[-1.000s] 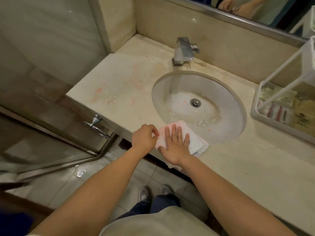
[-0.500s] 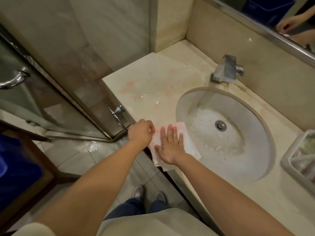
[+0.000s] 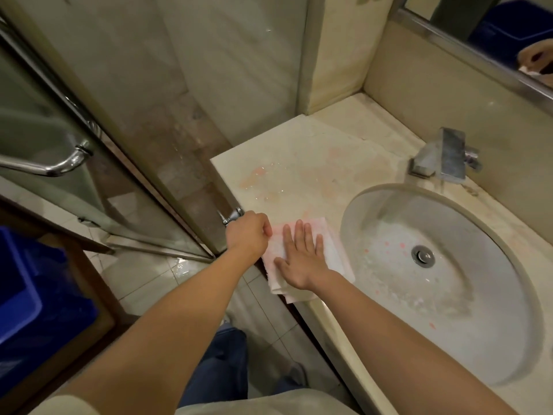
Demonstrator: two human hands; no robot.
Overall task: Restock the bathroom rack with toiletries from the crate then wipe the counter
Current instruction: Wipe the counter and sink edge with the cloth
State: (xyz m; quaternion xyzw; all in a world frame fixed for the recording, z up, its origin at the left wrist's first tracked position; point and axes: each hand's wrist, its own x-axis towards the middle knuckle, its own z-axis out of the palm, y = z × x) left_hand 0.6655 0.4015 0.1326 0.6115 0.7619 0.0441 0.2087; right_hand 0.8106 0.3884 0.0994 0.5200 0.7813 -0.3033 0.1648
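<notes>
Near edge of the table, head view: a folded white cloth (image 3: pixel 333 253), tinted pink, lies just left of the sink (image 3: pixel 374 211), and its near end hangs over the table (image 3: pixel 302 145) edge.
Right hand: the right hand (image 3: pixel 302 260) rests palm down on the cloth. Its fingers (image 3: pixel 299 232) are straight, spread and pointing far, gripping nothing.
Left hand: the left hand (image 3: pixel 247 235) is at the cloth's left edge. Its fingers are curled and seem to pinch that edge.
Long axis: the cloth runs near to far, in line with the right hand's fingers.
Key relation: the pink smears (image 3: pixel 257 172) and small water drops lie far and slightly left of the fingertips, with bare stone between. I judge a push away from the body would carry the cloth over them.
Nearer hand: both hands are on the cloth. The left is closer to the table's left end, the right to the sink.
Task stage: wiping appears to be in hand. The rack is out of view.
Surroundings: a faucet (image 3: pixel 443 157) stands far right, a glass door (image 3: pixel 143 151) is on the left, and a blue crate (image 3: pixel 27 295) sits near left.
Writing: no brand, label or text can be read.
</notes>
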